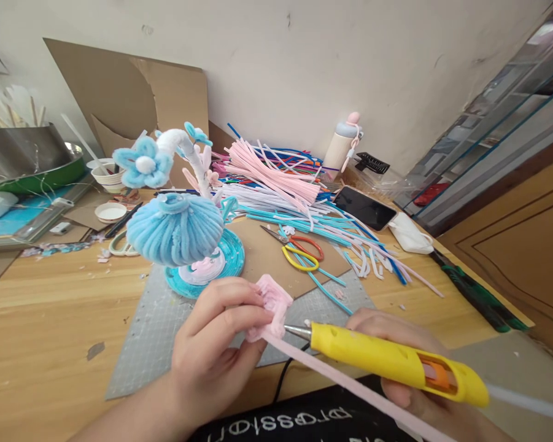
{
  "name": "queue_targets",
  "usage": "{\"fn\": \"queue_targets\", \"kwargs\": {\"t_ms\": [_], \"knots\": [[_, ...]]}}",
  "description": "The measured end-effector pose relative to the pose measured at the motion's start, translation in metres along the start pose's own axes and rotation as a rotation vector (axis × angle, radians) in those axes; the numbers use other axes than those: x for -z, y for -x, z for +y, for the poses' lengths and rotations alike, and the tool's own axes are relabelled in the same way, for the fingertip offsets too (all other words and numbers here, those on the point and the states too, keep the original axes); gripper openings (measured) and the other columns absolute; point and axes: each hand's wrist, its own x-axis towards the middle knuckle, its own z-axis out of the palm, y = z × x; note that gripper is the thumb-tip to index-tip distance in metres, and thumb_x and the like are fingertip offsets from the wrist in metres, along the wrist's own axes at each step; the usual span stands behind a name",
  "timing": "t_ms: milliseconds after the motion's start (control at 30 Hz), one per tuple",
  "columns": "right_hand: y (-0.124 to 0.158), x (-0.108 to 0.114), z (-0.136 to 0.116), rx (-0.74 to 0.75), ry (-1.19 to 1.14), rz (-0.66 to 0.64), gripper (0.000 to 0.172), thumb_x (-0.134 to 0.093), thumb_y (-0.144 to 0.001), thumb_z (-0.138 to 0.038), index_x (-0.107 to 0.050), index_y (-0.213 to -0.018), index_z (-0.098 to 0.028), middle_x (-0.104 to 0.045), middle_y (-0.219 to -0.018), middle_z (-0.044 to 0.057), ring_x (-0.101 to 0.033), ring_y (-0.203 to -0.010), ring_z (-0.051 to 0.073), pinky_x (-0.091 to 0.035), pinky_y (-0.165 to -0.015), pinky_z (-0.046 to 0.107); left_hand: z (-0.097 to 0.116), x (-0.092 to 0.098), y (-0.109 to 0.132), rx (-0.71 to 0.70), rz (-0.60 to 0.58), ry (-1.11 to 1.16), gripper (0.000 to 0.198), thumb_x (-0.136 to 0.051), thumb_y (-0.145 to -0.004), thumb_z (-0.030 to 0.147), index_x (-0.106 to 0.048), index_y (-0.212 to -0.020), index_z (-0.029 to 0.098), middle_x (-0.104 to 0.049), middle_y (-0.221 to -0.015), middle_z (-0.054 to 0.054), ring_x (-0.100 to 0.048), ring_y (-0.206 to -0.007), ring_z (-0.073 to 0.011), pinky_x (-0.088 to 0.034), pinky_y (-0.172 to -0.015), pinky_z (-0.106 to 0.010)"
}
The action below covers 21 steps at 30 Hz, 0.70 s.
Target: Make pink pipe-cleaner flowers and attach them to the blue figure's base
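Observation:
My left hand (223,334) pinches a small pink fuzzy square (274,299) made of coiled pipe cleaner. A long pink pipe cleaner tail (331,374) runs from it toward the lower right. Wrapped round a yellow hot glue gun (372,350) is my right hand (405,344), partly hidden behind the tool. The gun's metal nozzle meets or nearly meets the square's right edge. A clear glue stick (529,402) sticks out of its back end. Just beyond my left hand stands a blue pipe cleaner lamp (175,230) with a pleated shade, a blue flower and a round blue base.
Scissors (301,255) with red and yellow handles lie on cardboard. Behind are heaped pipe cleaners (271,172), a phone (364,207) and a bottle (343,144). Green-and-black pliers (481,294) rest at right. A grey cutting mat (138,350) lies below; a metal pot (23,150) stands left.

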Motion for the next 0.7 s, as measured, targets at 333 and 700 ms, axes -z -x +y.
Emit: {"fn": "queue_targets", "kwargs": {"t_ms": [333,700], "knots": [[0.0007,-0.0026,0.0005,0.018,-0.003,0.020,0.039,-0.057,-0.075,-0.064,-0.061,-0.082,-0.026,-0.059,-0.068,0.002,-0.056,-0.060,0.019,-0.043,-0.053,0.029,0.0012,0.0010,-0.0011,-0.006,0.008,-0.019,0.022,-0.062,-0.077,0.004,-0.063,-0.092,0.021,-0.064,-0.088,-0.003,-0.061,-0.086,-0.0170,-0.056,-0.072,-0.032],[-0.0031,-0.0035,-0.0047,0.046,0.020,0.043,0.042,-0.055,-0.077,-0.065,-0.061,-0.077,-0.023,-0.058,-0.063,0.001,-0.056,-0.058,0.016,-0.043,-0.052,0.027,0.0001,0.0012,0.0016,-0.012,-0.008,0.011,0.027,-0.062,-0.073,-0.002,-0.063,-0.092,0.017,-0.062,-0.091,-0.005,-0.059,-0.090,-0.0178,-0.054,-0.075,-0.033]]}}
